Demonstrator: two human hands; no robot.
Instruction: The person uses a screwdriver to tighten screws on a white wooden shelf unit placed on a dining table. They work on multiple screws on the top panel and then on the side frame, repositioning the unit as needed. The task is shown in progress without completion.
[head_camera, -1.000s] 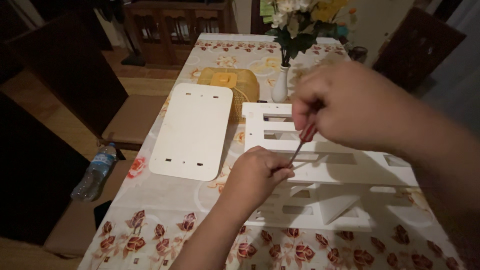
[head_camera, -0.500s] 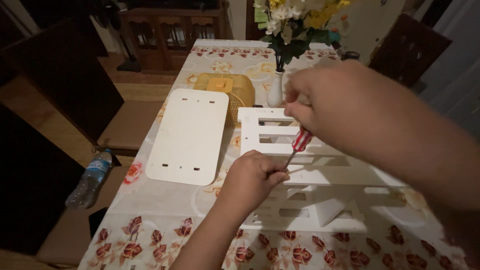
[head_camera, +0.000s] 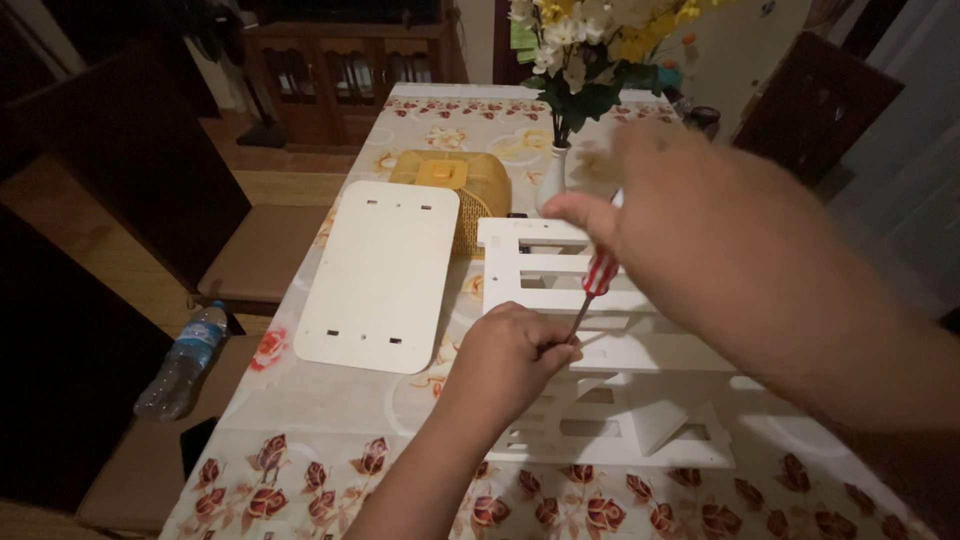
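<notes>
- Dim dining room: dark wooden cabinet (head_camera: 345, 75) at the far end, dark chairs (head_camera: 190, 215) to either side of a long bench (head_camera: 330, 440) covered with a floral cloth.
- Right hand (head_camera: 700, 215) is raised above the bench, motion-blurred, fingers pinched around the red-and-white striped handle of a screwdriver (head_camera: 592, 290).
- Screwdriver shaft slants down and to the left; its tip is hidden behind the left hand.
- Left hand (head_camera: 510, 355) is curled into a loose fist at the screwdriver tip, resting on the white slatted panel (head_camera: 560, 285); what it pinches, if anything, cannot be told.
- White slatted panel lies flat on the bench, right of centre, with further white pieces (head_camera: 660, 425) lying on its near end.
- Separate white board (head_camera: 380, 275) with rounded corners and small slots lies flat just left of the slatted panel, untouched.
- Yellow woven basket (head_camera: 450, 190) with lid sits beyond the board, near a white vase of flowers (head_camera: 575, 70).
- Plastic water bottle (head_camera: 182, 360) lies on a chair seat off the left edge of the bench; a dark flat object (head_camera: 197, 445) rests near it.
</notes>
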